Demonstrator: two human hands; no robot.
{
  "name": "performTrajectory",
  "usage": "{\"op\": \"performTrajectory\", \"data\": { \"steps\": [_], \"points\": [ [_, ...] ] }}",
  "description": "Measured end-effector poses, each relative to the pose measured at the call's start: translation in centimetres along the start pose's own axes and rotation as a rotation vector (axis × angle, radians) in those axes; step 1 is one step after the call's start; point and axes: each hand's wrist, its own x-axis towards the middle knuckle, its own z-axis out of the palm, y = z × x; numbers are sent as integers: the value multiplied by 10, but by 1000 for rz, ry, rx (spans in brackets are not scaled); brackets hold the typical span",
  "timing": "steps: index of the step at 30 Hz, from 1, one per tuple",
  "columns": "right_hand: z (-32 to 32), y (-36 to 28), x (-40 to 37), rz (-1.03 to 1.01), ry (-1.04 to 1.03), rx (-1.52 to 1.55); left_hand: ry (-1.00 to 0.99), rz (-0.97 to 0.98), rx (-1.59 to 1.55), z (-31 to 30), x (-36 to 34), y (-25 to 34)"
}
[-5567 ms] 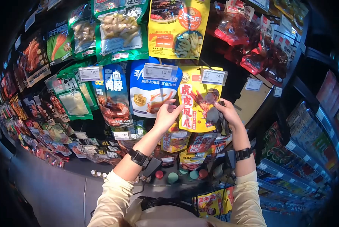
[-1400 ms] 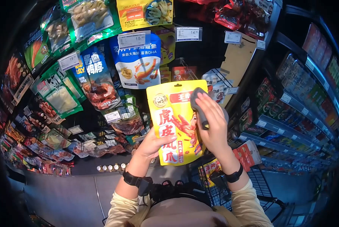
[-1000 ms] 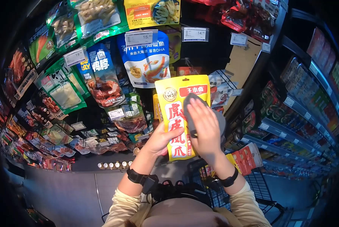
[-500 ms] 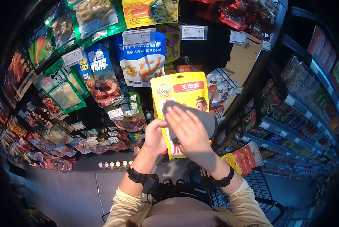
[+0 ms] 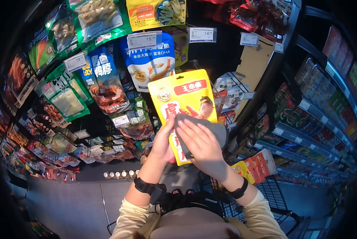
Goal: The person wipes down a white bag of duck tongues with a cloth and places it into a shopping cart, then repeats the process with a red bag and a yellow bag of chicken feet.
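Note:
In front of my chest, my left hand [image 5: 163, 142] grips a yellow snack bag [image 5: 158, 96] by its lower left edge, the thumb lying on the front. The bag is held upright with a slight tilt, its printed face toward me. My right hand [image 5: 204, 149] presses a dark grey cloth [image 5: 219, 134] against the lower front of the bag, fingers laid together over the cloth. Cloth and hand cover part of the print. Behind the bag hangs a blue and white snack pouch [image 5: 150, 59].
Hanging snack packs fill the rack, among them a blue duck neck pack [image 5: 106, 81] and a green pack [image 5: 65, 95]. Price tags [image 5: 144, 40] jut out from it. Shelves [image 5: 306, 139] run along the right. Below right is a wire cart [image 5: 276, 195] near red packs [image 5: 256, 167].
The cloth and my right hand have slid down the bag, uncovering more of its middle print. The bag has tilted and shifted slightly left. My left thumb now lies higher on its front.

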Motion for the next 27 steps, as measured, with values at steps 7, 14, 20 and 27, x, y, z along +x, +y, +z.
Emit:
{"op": "performTrajectory", "data": {
  "steps": [7,14,20,27],
  "points": [
    [-5,33,-4,238,288,226,-74,-50,-25,-4,-4,8],
    [-10,15,-14,70,136,102,-115,-65,-74,-8,-3,12],
    [-8,38,-5,263,362,122,-63,-51,-25,2,-7,6],
    [-3,16,-28,102,50,55,-76,0,-72,-4,5,16]
  ]
}}
